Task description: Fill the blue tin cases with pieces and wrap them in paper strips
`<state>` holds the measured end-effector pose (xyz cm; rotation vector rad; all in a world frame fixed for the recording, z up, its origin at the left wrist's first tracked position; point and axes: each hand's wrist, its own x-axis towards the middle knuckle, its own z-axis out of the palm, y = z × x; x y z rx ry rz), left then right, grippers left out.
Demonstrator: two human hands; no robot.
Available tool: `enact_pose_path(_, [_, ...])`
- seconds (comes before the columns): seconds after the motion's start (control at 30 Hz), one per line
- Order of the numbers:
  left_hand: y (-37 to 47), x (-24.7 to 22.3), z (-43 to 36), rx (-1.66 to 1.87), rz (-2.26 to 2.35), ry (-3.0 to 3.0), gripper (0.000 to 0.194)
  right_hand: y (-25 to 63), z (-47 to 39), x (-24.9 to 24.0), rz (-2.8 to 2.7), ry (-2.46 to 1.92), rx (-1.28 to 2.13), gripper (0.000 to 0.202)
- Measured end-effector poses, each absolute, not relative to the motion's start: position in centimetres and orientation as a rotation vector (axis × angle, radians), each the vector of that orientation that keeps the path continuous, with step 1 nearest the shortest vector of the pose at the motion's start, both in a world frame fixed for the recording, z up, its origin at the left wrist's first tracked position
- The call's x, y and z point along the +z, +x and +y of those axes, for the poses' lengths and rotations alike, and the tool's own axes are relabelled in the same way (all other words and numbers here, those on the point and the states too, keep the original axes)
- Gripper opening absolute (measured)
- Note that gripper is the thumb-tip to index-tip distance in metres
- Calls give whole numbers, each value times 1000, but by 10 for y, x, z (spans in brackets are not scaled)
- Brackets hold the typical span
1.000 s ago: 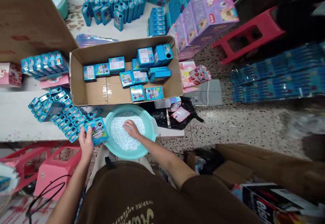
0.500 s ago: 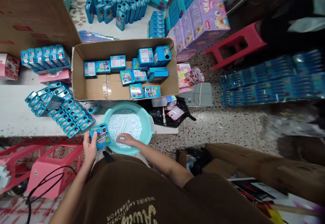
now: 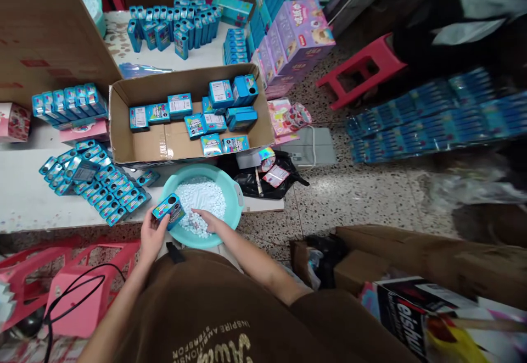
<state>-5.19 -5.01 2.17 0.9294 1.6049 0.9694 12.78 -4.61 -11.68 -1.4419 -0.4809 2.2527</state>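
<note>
My left hand is closed around a small blue box printed with "Caramelo Macizo". The box is tilted over the near left rim of a turquoise basin, and its top end with a dark round spot shows. Small pale white candies fill the basin's bottom. Down among them is my right hand, its fingers apart and partly buried in the candies. Just left of the basin stand rows of matching blue boxes on the white table.
Behind the basin, an open cardboard box holds several blue boxes. More blue boxes stand at the back, near purple cartons. A black plastic bag lies right of the basin. Pink stools are at lower left.
My left hand has tipped the blue box and brought it right, over the basin's rim. My right hand has shifted slightly up and its fingers have spread among the candies. The whole view has shifted.
</note>
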Motion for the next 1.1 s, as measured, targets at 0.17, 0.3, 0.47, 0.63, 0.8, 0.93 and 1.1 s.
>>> enact_pose_path(0.17, [-54, 11, -54, 864, 1563, 1151, 45, 140, -30, -88, 199, -1093, 2154, 28])
enact_pose_path(0.3, [-52, 6, -54, 676, 1521, 1516, 40, 147, -19, -54, 260, -965, 1937, 25])
enact_pose_path(0.47, [-41, -1, -54, 610, 1341, 1722, 36, 140, -19, -12, 193, -907, 1628, 26])
enact_pose_path(0.63, [-30, 1, -52, 628, 1200, 1782, 36, 136, -22, 12, 82, -974, 1448, 34])
enact_pose_path(0.8, [-26, 12, -51, 670, 1140, 1779, 34, 139, -24, 27, -48, -998, 1351, 40])
enact_pose_path(0.93, [-26, 14, -53, 700, 1146, 1814, 35, 136, -24, 31, -39, -942, 1364, 38])
enact_pose_path(1.1, [-27, 18, -52, 705, 1135, 1826, 35, 134, -18, 31, -40, -988, 1345, 35])
